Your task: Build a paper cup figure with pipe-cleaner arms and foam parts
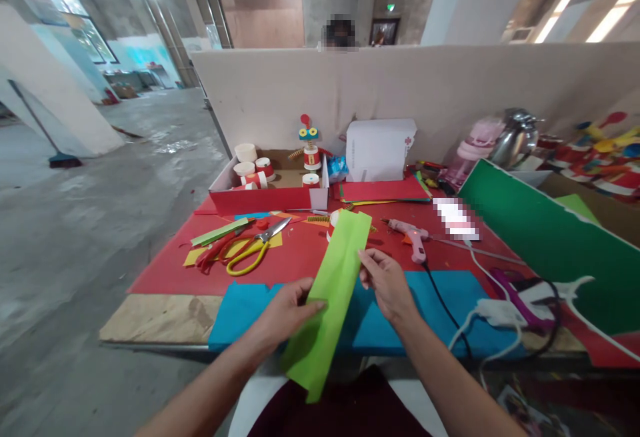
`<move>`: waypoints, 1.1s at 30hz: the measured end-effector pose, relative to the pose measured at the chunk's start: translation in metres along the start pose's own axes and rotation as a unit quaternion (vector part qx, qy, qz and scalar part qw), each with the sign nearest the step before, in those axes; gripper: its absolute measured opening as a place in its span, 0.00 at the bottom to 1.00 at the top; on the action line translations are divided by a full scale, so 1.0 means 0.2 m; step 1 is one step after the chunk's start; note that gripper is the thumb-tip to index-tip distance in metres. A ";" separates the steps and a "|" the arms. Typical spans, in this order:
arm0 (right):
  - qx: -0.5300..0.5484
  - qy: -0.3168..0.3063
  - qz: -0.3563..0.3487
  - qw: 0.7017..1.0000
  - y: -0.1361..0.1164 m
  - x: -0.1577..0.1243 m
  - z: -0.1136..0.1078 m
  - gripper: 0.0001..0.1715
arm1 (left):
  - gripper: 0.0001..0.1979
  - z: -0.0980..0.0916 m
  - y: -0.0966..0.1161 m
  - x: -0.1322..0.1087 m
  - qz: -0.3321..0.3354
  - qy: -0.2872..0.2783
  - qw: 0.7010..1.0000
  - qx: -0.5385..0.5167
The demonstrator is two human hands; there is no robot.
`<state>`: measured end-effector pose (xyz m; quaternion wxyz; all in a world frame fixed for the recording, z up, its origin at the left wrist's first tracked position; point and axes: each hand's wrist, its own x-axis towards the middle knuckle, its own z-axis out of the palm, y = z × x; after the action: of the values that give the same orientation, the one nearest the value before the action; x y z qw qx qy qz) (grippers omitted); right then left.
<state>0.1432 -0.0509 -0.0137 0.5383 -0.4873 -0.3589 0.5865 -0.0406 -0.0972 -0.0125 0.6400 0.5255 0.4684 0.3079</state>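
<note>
A long strip of light-green paper (333, 297) slants over the table's front edge, its lower end above my lap. My left hand (293, 310) grips its left edge near the middle, thumb on top. Higher up, my right hand (383, 280) pinches its right edge between thumb and fingers. A lengthwise crease or fold shows in the strip. Behind its upper end, a paper cup (332, 225) is partly hidden. To the left lie scissors with yellow handles (253, 250), and to the right a pink glue gun (411, 235).
A red-fronted box (270, 201) with paper cups and a paper-cup robot figure (311, 155) stands at the back. A green-sided box (530, 243) and a power strip with cables (520, 307) occupy the right. Blue paper (445, 303) covers the front edge. A person's head shows beyond the partition.
</note>
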 end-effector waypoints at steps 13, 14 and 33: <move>0.033 0.011 0.062 0.997 0.05 -0.14 -0.01 0.26 | 0.12 -0.03 0.11 -0.11 0.142 0.104 0.828 0.533; 0.031 0.010 0.064 0.997 0.06 -0.14 -0.01 0.26 | 0.10 -0.02 0.10 -0.11 0.129 0.092 0.829 0.537; -0.524 -0.074 -0.409 0.744 -0.01 -0.34 -0.21 0.11 | 0.09 -0.07 -0.07 -0.10 0.335 0.120 0.602 0.715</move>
<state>0.1804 -0.1216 -0.0109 0.3584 -0.4544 -0.8130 0.0642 -0.0627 -0.1138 -0.0210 -0.1492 0.8939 0.4030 0.1276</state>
